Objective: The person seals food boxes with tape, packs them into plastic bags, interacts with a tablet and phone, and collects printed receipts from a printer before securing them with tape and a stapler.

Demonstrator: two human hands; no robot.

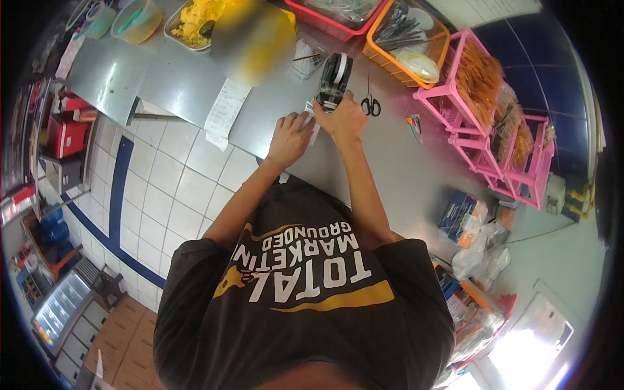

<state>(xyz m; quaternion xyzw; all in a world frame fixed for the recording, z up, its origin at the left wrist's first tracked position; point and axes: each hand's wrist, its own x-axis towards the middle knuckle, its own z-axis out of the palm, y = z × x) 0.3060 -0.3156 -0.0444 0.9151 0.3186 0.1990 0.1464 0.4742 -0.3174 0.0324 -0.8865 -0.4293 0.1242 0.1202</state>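
Observation:
A black label gun [336,73] with a white band or roll lies on the steel counter, pointing away from me. My right hand [343,119] is closed around its near end, thumb toward the left. My left hand [290,136] is just beside it with fingers curled over a narrow white strip [314,134] at the near end of the label gun. The fingertips partly cover this strip. Black-handled scissors [371,106] lie to the right of my right hand. A long printed paper slip [225,112] hangs over the counter edge on the left.
Behind stand a metal tray of yellow food [188,29], a red basket [312,18] and an orange basket [383,58]. Stacked pink baskets [484,153] hold packets at right. Small colourful sticks [415,127] lie on the steel counter [396,169]. A blurred round patch hides part of the back.

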